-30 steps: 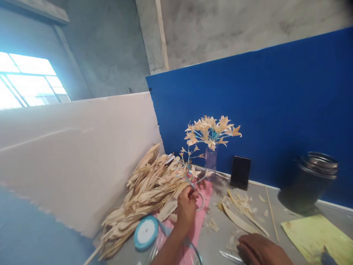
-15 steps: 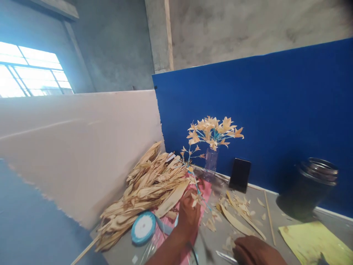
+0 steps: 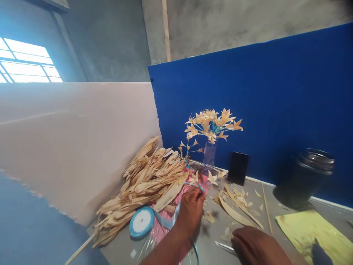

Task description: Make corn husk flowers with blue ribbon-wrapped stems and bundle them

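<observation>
My left hand [image 3: 191, 208] is closed, pinching the blue-wrapped stem of a small spray of cream flowers [image 3: 211, 178] that look made of dried husk. Below that hand, a light blue ribbon [image 3: 167, 222] runs from a blue-rimmed spool [image 3: 141, 222]. My right hand [image 3: 255, 243] rests low on the table with fingers curled. A thin silver blade [image 3: 224, 246] sticks out from under its fingers; the handle is hidden. Behind my left hand, a clear vase [image 3: 209, 156] holds a bunch of similar flowers [image 3: 213, 123].
Dried husks [image 3: 149, 184] are heaped at left on pink plastic wrapping. Cut husk pieces [image 3: 234, 213] and a thin stick [image 3: 266, 208] lie right of centre. A black phone [image 3: 238, 167] leans against the blue board [image 3: 256, 99]. A dark jar [image 3: 303, 180] and yellow paper [image 3: 311, 232] are at right.
The flower spray has turned from hanging upright beside my left hand to pointing right, above my fingers. My right hand stays by the blade. The view has tilted slightly down.
</observation>
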`<action>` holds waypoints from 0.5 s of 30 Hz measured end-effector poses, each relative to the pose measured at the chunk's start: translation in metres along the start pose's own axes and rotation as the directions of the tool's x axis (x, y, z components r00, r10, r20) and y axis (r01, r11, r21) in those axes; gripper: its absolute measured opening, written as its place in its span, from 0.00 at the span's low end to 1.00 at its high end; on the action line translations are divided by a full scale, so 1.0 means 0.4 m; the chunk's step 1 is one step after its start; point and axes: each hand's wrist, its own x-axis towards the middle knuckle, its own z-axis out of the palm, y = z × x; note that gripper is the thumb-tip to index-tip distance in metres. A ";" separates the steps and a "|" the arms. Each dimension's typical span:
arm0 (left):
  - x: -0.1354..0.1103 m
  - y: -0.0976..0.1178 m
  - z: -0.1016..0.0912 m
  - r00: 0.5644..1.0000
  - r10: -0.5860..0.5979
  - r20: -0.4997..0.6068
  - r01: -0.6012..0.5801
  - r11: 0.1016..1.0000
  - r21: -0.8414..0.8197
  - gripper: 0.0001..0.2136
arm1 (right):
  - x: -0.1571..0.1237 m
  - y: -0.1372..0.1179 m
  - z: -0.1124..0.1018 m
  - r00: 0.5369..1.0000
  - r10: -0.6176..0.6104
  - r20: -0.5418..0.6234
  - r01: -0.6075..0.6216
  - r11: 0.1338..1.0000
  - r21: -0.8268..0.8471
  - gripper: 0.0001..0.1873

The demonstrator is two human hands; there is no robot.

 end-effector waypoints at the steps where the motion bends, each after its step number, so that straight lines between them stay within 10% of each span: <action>1: -0.002 -0.001 0.002 1.000 0.013 -0.003 -0.013 1.000 0.006 0.09 | 0.000 -0.003 0.000 1.000 0.003 -0.002 -0.003 1.000 0.001 0.17; 15: -0.010 -0.021 0.006 0.995 0.089 0.035 -0.091 0.994 0.063 0.11 | -0.001 0.001 0.003 1.000 0.022 0.014 -0.021 1.000 -0.004 0.17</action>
